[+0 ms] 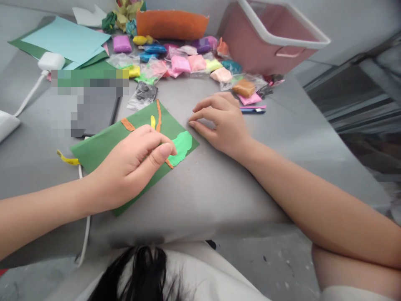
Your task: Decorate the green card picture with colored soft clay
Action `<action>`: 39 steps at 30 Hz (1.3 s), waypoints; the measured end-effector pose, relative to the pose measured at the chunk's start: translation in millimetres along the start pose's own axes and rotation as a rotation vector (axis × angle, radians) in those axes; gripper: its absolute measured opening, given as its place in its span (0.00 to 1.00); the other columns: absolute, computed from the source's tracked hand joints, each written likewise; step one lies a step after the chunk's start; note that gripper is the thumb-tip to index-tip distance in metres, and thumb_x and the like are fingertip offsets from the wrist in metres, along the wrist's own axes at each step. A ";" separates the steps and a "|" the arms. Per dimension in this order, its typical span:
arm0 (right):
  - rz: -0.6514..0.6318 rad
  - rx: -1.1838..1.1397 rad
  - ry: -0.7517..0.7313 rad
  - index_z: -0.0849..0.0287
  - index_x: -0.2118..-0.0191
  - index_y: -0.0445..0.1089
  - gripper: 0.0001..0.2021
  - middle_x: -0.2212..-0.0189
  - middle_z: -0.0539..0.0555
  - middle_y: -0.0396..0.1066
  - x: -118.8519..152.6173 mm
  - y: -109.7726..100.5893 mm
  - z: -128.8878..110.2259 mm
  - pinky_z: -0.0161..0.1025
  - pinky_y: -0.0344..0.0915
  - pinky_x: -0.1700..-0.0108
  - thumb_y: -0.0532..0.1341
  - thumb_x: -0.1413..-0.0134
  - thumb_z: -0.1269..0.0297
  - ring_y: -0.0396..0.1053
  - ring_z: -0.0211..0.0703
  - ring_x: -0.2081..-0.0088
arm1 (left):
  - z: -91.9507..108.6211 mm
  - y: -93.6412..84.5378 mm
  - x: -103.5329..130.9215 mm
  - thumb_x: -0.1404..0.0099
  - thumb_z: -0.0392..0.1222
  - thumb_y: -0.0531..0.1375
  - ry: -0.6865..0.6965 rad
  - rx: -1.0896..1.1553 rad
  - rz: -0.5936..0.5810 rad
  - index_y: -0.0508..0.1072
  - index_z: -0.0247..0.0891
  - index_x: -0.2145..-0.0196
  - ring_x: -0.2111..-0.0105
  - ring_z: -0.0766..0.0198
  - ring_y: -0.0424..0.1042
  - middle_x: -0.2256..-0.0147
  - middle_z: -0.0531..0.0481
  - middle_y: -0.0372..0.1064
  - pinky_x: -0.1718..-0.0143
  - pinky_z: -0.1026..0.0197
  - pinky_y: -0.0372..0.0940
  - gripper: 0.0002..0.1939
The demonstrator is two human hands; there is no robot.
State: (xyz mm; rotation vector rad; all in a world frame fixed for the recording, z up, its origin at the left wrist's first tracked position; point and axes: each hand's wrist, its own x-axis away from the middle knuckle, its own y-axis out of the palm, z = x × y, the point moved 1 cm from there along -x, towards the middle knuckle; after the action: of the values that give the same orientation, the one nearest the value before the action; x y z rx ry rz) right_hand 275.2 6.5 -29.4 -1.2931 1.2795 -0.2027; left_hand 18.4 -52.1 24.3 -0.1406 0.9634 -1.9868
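Head view, from the left: a curled yellow strip [67,159] lies on the table [200,200] by the near-left edge of our green sheet [103,150], which sits at a slant. Our left hand [125,171] is over the sheet, fingers bent and thumb close to the index finger; we cannot tell whether it pinches anything. Already on the sheet are orange strips [158,115], a small yellow piece [153,121] and, at the right corner, a bright green patch [184,146] with an uneven edge. We judge the work partly done: much of the visible sheet is bare, and that edge looks unfinished. Our right hand [224,123] rests beyond that corner, loosely curled, seemingly holding nothing, with soft-coloured packets [181,64] behind.
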 end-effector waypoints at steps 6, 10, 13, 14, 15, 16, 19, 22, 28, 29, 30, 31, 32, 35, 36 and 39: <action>0.095 -0.273 -0.238 0.50 0.60 0.74 0.04 0.65 0.53 0.77 3.2 -24.9 -51.0 0.51 0.72 0.53 0.61 0.35 0.63 0.73 0.49 0.59 | -5.2 3.3 -4.4 0.33 0.49 0.64 -0.238 0.451 -0.034 0.73 0.40 0.50 0.58 0.58 0.78 0.57 0.47 0.76 0.59 0.56 0.75 0.17; 0.043 -0.432 -0.320 0.50 0.59 0.74 0.03 0.66 0.52 0.76 8.1 -34.6 -69.7 0.47 0.74 0.58 0.64 0.37 0.66 0.74 0.45 0.63 | -6.7 4.5 -6.0 0.39 0.48 0.70 -0.316 0.663 -0.146 0.71 0.41 0.49 0.57 0.55 0.80 0.58 0.47 0.79 0.57 0.53 0.79 0.23; -0.009 -0.532 -0.342 0.51 0.59 0.74 0.04 0.65 0.53 0.75 10.1 -34.6 -72.4 0.44 0.75 0.58 0.66 0.39 0.68 0.74 0.43 0.62 | -6.9 4.7 -5.5 0.39 0.47 0.70 -0.334 0.724 -0.217 0.71 0.43 0.48 0.59 0.55 0.82 0.60 0.48 0.80 0.59 0.53 0.79 0.23; -0.022 -0.561 -0.340 0.52 0.59 0.74 0.03 0.65 0.53 0.75 10.4 -33.9 -72.4 0.44 0.75 0.57 0.66 0.39 0.67 0.73 0.43 0.61 | -7.0 4.9 -5.1 0.39 0.46 0.70 -0.338 0.746 -0.237 0.71 0.43 0.48 0.60 0.55 0.82 0.60 0.49 0.81 0.60 0.53 0.80 0.23; -0.035 -0.581 -0.335 0.52 0.58 0.74 0.03 0.64 0.53 0.74 10.6 -33.1 -72.2 0.43 0.75 0.57 0.66 0.38 0.65 0.73 0.42 0.61 | -7.1 5.1 -4.8 0.38 0.44 0.70 -0.344 0.771 -0.256 0.71 0.44 0.48 0.61 0.56 0.82 0.61 0.50 0.81 0.60 0.54 0.79 0.22; -0.049 -0.590 -0.334 0.52 0.57 0.74 0.04 0.64 0.54 0.74 10.8 -32.4 -72.2 0.43 0.75 0.57 0.65 0.37 0.62 0.73 0.42 0.60 | -7.1 5.4 -4.5 0.39 0.43 0.70 -0.353 0.803 -0.274 0.71 0.44 0.49 0.62 0.57 0.82 0.62 0.51 0.81 0.60 0.55 0.79 0.22; -0.080 -0.552 -0.366 0.53 0.54 0.74 0.08 0.61 0.55 0.73 11.8 -31.7 -73.5 0.44 0.74 0.55 0.61 0.33 0.59 0.72 0.42 0.59 | -6.5 6.7 -4.2 0.40 0.37 0.71 -0.394 0.909 -0.320 0.69 0.42 0.52 0.64 0.62 0.82 0.66 0.55 0.80 0.61 0.62 0.77 0.21; -0.038 -0.465 -0.411 0.55 0.55 0.73 0.06 0.62 0.55 0.73 13.8 -33.1 -76.9 0.44 0.72 0.55 0.61 0.33 0.63 0.70 0.41 0.61 | -4.9 7.6 -4.6 0.42 0.34 0.72 -0.433 0.960 -0.318 0.68 0.41 0.53 0.65 0.68 0.80 0.67 0.57 0.79 0.62 0.68 0.74 0.22; 0.048 -0.340 -0.438 0.59 0.58 0.69 0.06 0.64 0.58 0.72 19.6 -32.5 -84.3 0.48 0.71 0.54 0.55 0.31 0.65 0.70 0.47 0.59 | -0.4 7.2 -8.5 0.41 0.36 0.71 -0.380 0.897 -0.297 0.71 0.40 0.55 0.71 0.71 0.72 0.72 0.58 0.72 0.69 0.69 0.69 0.18; 0.068 -0.340 -0.418 0.58 0.58 0.68 0.05 0.63 0.58 0.72 19.6 -31.7 -83.3 0.48 0.71 0.54 0.56 0.31 0.66 0.71 0.47 0.59 | 0.1 6.7 -9.3 0.40 0.37 0.70 -0.367 0.869 -0.285 0.72 0.39 0.54 0.71 0.70 0.72 0.72 0.57 0.72 0.69 0.68 0.69 0.17; 0.096 -0.359 -0.368 0.57 0.58 0.68 0.04 0.63 0.57 0.72 19.1 -30.7 -80.9 0.48 0.71 0.55 0.56 0.32 0.66 0.72 0.47 0.59 | 0.3 6.1 -10.0 0.38 0.39 0.69 -0.357 0.831 -0.266 0.73 0.39 0.53 0.70 0.69 0.72 0.72 0.56 0.72 0.68 0.68 0.69 0.16; 0.140 -0.401 -0.283 0.55 0.57 0.69 0.04 0.63 0.55 0.73 18.1 -29.7 -76.9 0.47 0.71 0.55 0.57 0.32 0.66 0.73 0.46 0.59 | 0.3 5.4 -10.4 0.36 0.40 0.68 -0.353 0.782 -0.245 0.74 0.39 0.52 0.69 0.68 0.73 0.70 0.55 0.73 0.67 0.67 0.70 0.15; 0.199 -0.466 -0.171 0.53 0.57 0.69 0.04 0.64 0.53 0.73 16.7 -28.7 -71.4 0.46 0.71 0.57 0.58 0.32 0.66 0.73 0.45 0.61 | -0.1 4.7 -10.6 0.34 0.42 0.66 -0.356 0.727 -0.224 0.75 0.39 0.51 0.68 0.67 0.74 0.68 0.53 0.74 0.66 0.66 0.70 0.14; 0.359 -0.688 0.149 0.49 0.55 0.73 0.05 0.66 0.50 0.74 12.4 -26.0 -51.9 0.42 0.71 0.62 0.59 0.32 0.64 0.74 0.41 0.65 | -3.2 2.6 -10.5 0.30 0.47 0.62 -0.355 0.542 -0.144 0.79 0.40 0.54 0.66 0.65 0.76 0.62 0.49 0.78 0.64 0.63 0.71 0.12; 0.355 -0.733 0.201 0.49 0.55 0.74 0.06 0.66 0.50 0.75 11.2 -25.3 -46.7 0.41 0.72 0.63 0.60 0.32 0.63 0.73 0.40 0.66 | -4.8 1.9 -10.5 0.30 0.47 0.61 -0.323 0.469 -0.102 0.80 0.40 0.56 0.66 0.65 0.76 0.62 0.49 0.79 0.64 0.63 0.71 0.12; 0.238 -0.807 0.287 0.51 0.54 0.77 0.08 0.70 0.49 0.76 9.6 -24.8 -39.3 0.40 0.73 0.66 0.61 0.32 0.59 0.73 0.38 0.71 | -9.7 1.0 -10.9 0.29 0.45 0.60 -0.069 0.159 0.006 0.80 0.38 0.62 0.65 0.64 0.74 0.65 0.49 0.76 0.63 0.63 0.69 0.10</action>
State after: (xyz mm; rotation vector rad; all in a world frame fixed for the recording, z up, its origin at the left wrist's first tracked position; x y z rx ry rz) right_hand 261.1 -32.3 -6.1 -1.8031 1.8477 0.3497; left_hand 21.3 -38.5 19.8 -0.1164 0.7575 -2.0310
